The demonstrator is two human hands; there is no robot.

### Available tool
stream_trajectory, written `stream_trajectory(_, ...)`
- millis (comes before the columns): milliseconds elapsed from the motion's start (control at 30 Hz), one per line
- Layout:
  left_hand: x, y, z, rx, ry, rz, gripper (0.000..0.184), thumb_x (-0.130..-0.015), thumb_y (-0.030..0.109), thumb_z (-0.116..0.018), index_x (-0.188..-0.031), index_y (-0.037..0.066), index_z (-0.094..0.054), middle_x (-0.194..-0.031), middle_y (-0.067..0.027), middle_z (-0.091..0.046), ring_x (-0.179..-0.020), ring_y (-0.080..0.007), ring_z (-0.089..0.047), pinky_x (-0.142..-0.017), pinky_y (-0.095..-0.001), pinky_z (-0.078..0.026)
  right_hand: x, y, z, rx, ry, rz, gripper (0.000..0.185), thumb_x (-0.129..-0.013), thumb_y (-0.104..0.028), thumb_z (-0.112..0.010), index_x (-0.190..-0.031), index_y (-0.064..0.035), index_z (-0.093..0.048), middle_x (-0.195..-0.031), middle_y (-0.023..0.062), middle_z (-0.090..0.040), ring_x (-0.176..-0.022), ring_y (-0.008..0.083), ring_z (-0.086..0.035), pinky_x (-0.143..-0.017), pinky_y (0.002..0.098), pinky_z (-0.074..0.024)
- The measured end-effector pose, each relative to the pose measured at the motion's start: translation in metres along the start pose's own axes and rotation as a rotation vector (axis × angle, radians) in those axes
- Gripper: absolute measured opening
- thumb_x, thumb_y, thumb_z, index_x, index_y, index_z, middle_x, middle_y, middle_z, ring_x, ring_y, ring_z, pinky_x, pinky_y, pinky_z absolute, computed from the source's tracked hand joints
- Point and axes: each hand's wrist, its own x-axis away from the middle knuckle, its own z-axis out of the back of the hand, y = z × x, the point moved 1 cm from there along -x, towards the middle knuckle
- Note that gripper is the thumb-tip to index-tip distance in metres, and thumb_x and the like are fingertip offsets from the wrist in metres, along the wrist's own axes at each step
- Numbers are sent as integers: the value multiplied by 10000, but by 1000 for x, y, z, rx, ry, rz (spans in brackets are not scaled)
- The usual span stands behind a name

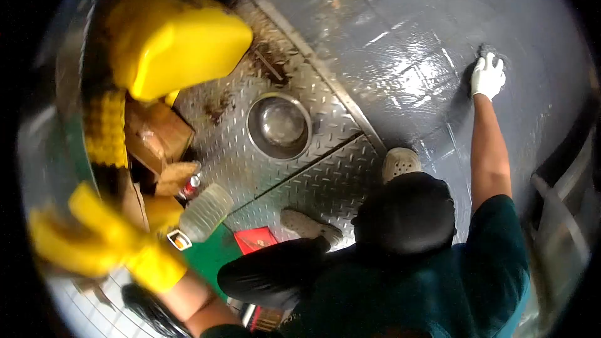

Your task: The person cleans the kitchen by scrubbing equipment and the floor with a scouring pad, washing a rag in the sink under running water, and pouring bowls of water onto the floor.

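Yellow left glove [119, 238], white right glove [488, 77], dark green shirt [388, 297], black trousers [266, 273], beige clogs [307, 224].

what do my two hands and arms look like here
The left hand wears a bright yellow glove, blurred here, with a loose cuff reaching past the wrist. The right hand wears a white, close-fitting glove that ends about at the wrist. The dark green right sleeve stops near the elbow; little shows of the left sleeve.

Glossy grey floor [388, 44] catching bright glare, diamond-patterned metal plates [231, 125] before us, green floor patch [210, 256], white tiles [103, 313] at our lower left.
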Motion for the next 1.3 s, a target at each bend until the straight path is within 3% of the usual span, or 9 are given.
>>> stream_trajectory(167, 272, -11, -152, 407, -486, 671, 752, -893, 240, -768, -1466, -106, -426, -1503, -311, -461, -1412, -406, -452, -1201, -427, -319, 68, -214, 91, -452, -263, 489, 283, -965, -258, -510, -1200, -159, -634, -1264, 173, -577, -1151, 368, -555, -932, 493, -495)
stream_trajectory(233, 375, 11, -178, 382, -842, 1143, 844, -845, 395, -787, -1419, -135, -468, -1389, -351, -553, -1322, -401, -554, -1111, -417, -425, 113, -262, 106, -536, -374, 907, 311, -940, -194, -532, -1234, -161, -628, -1352, 147, -547, -1238, 368, -528, -973, 479, -506)
stream_trajectory(333, 428, 59, -170, 1087, -1183, 1826, 495, -913, 334, -725, -1247, -10, -605, -1133, -209, -691, -1046, -334, -679, -850, -434, -569, 162, -282, 105, -716, -522, 1425, 403, -880, -87, -579, -1269, -167, -650, -1469, 135, -509, -1344, 377, -478, -1036, 468, -503)
stream_trajectory(367, 438, 81, -162, 1302, -945, 2232, 420, -922, 296, -713, -1230, 30, -610, -1050, -167, -704, -976, -309, -692, -764, -421, -591, 173, -283, 100, -738, -578, 1428, 425, -863, -49, -586, -1263, -169, -669, -1488, 137, -504, -1363, 380, -464, -1058, 463, -493)
stream_trajectory(567, 491, 91, -199, 1392, -1138, 2350, 416, -921, 105, -621, -1333, 139, -575, -1092, -109, -693, -850, -276, -692, -575, -385, -588, 139, -253, 145, -894, -959, 744, 490, -834, -60, -710, -1313, -159, -677, -1476, 165, -534, -1303, 351, -522, -1080, 366, -473)
stream_trajectory(667, 344, 92, -181, 1206, -1030, 1965, 443, -878, 56, -594, -1318, 87, -562, -1129, -136, -682, -875, -296, -705, -535, -381, -572, 124, -235, 129, -993, -910, 438, 455, -926, -225, -708, -1368, -141, -642, -1497, 147, -536, -1313, 310, -550, -1143, 372, -402)
stream_trajectory(900, 168, 117, -186, 230, -896, 187, 832, -852, 83, -628, -1602, 224, -296, -1543, -319, -389, -731, -303, -727, -549, -493, -572, 87, -230, 142, -1351, -1016, 68, 540, -903, -206, -737, -1399, -43, -602, -1398, 144, -631, -1284, 253, -575, -1111, 329, -407)
stream_trajectory(1100, 243, 12, -153, 20, -796, -104, 737, -880, 145, -564, -1577, 270, -359, -1534, -302, -433, -592, -234, -674, -441, -448, -521, 41, -242, 225, -1647, -893, -77, 511, -919, -83, -701, -1407, 4, -575, -1392, 129, -611, -1264, 218, -559, -1095, 338, -417)
stream_trajectory(1300, 253, -64, -20, 98, -1229, 214, 857, -843, 84, -604, -1608, 269, -263, -1592, -297, -338, -778, -353, -736, -616, -489, -584, -50, -297, 382, -1514, 43, 228, 535, -1017, -254, -611, -1469, 5, -491, -1446, 167, -556, -1319, 254, -520, -1137, 364, -375)
